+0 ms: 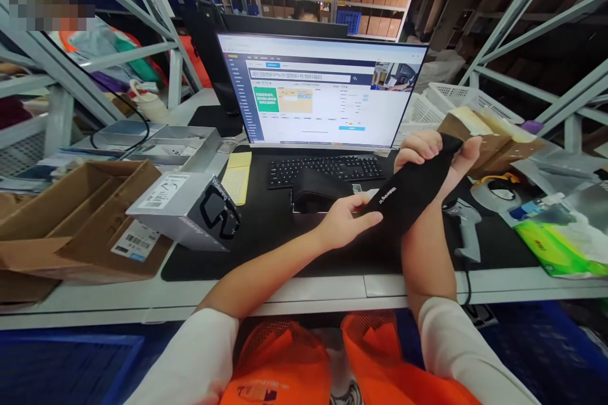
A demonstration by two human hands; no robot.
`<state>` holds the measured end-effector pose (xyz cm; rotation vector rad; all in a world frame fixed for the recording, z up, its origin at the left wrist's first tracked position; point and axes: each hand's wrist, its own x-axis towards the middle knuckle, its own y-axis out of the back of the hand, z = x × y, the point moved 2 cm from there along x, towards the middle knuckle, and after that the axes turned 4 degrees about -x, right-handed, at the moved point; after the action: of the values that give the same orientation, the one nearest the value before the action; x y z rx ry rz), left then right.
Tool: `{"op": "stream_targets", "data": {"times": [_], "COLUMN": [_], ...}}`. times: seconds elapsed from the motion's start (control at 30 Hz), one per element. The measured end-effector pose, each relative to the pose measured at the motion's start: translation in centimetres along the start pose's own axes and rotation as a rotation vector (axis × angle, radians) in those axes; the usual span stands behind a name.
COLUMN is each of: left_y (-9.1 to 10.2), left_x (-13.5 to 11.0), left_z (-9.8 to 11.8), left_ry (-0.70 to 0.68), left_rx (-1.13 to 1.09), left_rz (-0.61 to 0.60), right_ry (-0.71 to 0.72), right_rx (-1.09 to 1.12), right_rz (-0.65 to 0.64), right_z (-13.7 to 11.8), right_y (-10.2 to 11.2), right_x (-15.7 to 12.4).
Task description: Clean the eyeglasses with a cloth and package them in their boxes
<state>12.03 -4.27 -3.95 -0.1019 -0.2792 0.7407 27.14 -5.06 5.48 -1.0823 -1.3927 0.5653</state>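
The left hand [346,221] is nearly closed, thumb against fingers, gripping the lower left end of the black pouch [409,193]. The right hand [424,146], partly curled, holds its upper end. The pouch is tilted above the worktop [327,295], right of the keyboard [332,169].

Pale desk [327,294], black mat [342,259], open cardboard box [95,247]
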Motion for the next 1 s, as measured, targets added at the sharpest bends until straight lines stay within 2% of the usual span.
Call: {"op": "stream_targets", "data": {"times": [0.07,0.17,0.33,0.43,0.53,0.67,0.77,0.87,1.0], "left_y": [0.0,0.2,1.2,2.1,2.9,3.5,4.2,5.2,6.4], "left_x": [0.0,0.1,0.3,0.3,0.2,-0.1,-0.5,-0.9,-1.0], "left_z": [0.7,1.6,2.1,2.4,3.2,4.7,6.3,7.3,7.6], "left_ry": [0.002,0.025,0.162,0.113,0.037,0.096,0.057,0.001,-0.004], "left_rx": [-0.075,-0.155,-0.077,-0.023,-0.16,-0.428,-0.493,-0.514,-0.485], "left_rz": [-0.056,-0.107,-0.094,-0.072,-0.035,-0.054,-0.07,-0.058,-0.111], "right_ry": [0.028,-0.08,-0.256,-0.243,-0.226,-0.338,-0.4,-0.49,-0.608], "right_rx": [-0.304,-0.592,-0.7,-0.842,-0.963,-1.084,-1.149,-1.06,-0.951], "right_rz": [0.017,-0.01,0.0,0.046,0.092,0.058,0.038,-0.01,-0.076], "right_z": [0.3,1.4,3.0,2.9,2.8,2.9,2.8,2.6,2.4], "right_y": [0.2,0.3,0.2,0.6,1.4,2.2,2.2,1.9,1.8], "right_x": [0.1,0.2,0.2,0.5,0.7,0.6,0.3,0.1,0.0]}}
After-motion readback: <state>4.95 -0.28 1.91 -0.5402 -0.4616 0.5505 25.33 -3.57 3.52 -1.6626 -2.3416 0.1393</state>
